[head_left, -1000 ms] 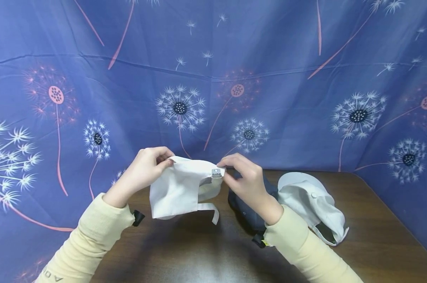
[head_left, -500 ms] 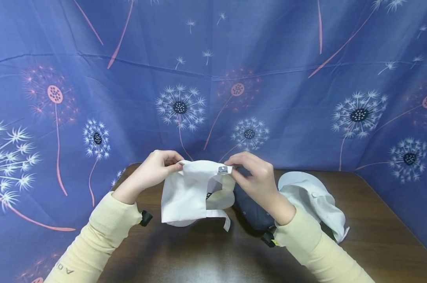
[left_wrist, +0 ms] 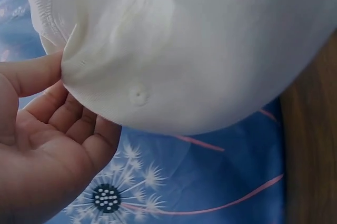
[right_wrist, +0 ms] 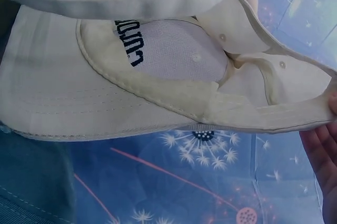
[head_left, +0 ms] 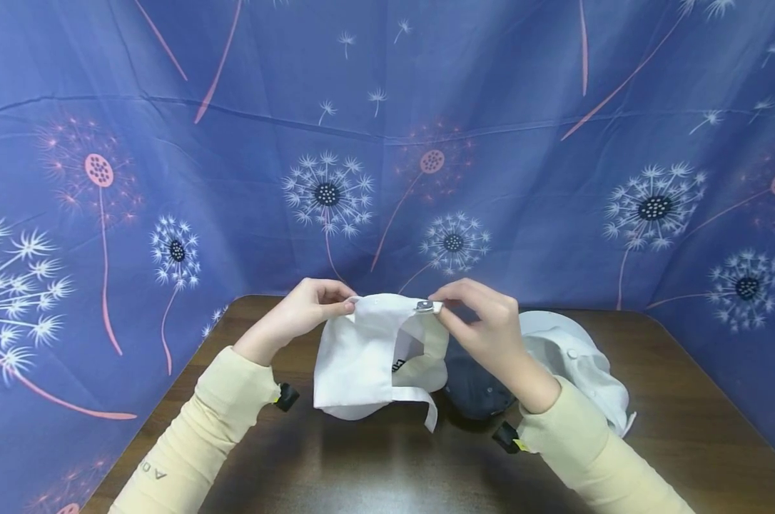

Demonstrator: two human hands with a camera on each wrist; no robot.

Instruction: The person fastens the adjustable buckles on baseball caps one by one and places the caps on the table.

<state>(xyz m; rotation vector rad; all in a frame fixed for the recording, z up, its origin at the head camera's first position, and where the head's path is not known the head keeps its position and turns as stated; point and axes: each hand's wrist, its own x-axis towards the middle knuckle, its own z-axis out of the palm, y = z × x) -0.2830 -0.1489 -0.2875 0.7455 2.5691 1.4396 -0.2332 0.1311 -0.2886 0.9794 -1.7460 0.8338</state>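
Note:
A white baseball cap point(head_left: 355, 357) is held up above the table between both hands, its back opening turned to the right and a loose strap point(head_left: 416, 396) hanging down. My left hand point(head_left: 310, 310) pinches the cap's fabric at its upper left; the left wrist view shows thumb and fingers gripping a fold near an eyelet point(left_wrist: 139, 95). At the upper right, my right hand point(head_left: 484, 325) pinches the short band end beside a metal buckle point(head_left: 424, 305). In the right wrist view the inside shows, with a sweatband point(right_wrist: 158, 92) and dark stitched lettering point(right_wrist: 129, 42).
Behind the right hand, a dark navy cap point(head_left: 477, 389) lies on the brown wooden table point(head_left: 362, 478). Another white cap point(head_left: 576, 357) rests to its right, partly hidden by the right forearm. A blue dandelion-print cloth point(head_left: 387, 143) hangs behind the table.
Both hands have moved to the right and slightly down with the white cap between them. The cap has turned a little, so more of its inside and lettering shows. Both grips stay the same.

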